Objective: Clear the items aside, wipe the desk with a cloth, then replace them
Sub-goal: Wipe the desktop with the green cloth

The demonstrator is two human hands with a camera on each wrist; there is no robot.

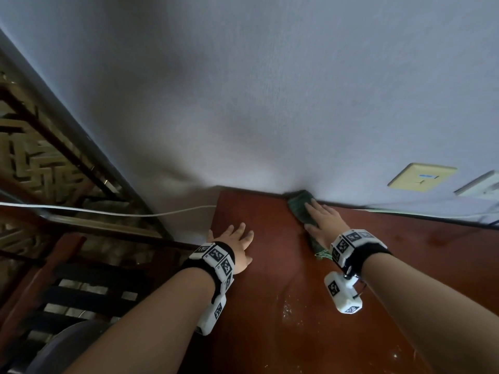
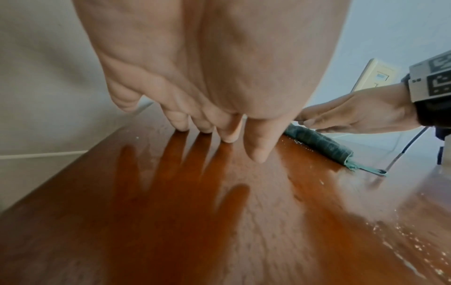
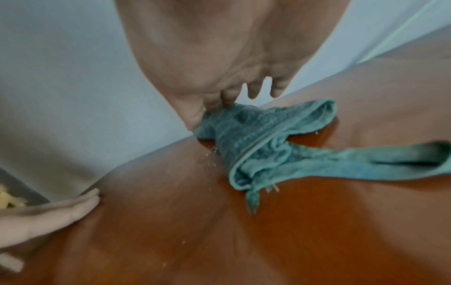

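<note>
The red-brown wooden desk (image 1: 270,292) stands against a pale wall. A rumpled teal cloth (image 1: 298,206) lies on it at the wall's foot. My right hand (image 1: 324,222) presses flat on the cloth with straight fingers; the right wrist view shows the cloth (image 3: 268,150) bunched under that hand (image 3: 219,67). My left hand (image 1: 237,238) rests near the desk's far left corner, fingers straight and spread. In the left wrist view its fingertips (image 2: 227,135) touch the glossy top (image 2: 219,212), and the cloth (image 2: 319,143) lies to the right under the right hand (image 2: 354,113).
Pale specks and smears (image 1: 289,311) dot the desk in front of me. A yellowish wall socket (image 1: 422,177) and a white plate (image 1: 480,184) sit on the wall at right. A white cable (image 1: 108,211) runs left of the desk, past dark wooden slats (image 1: 81,292).
</note>
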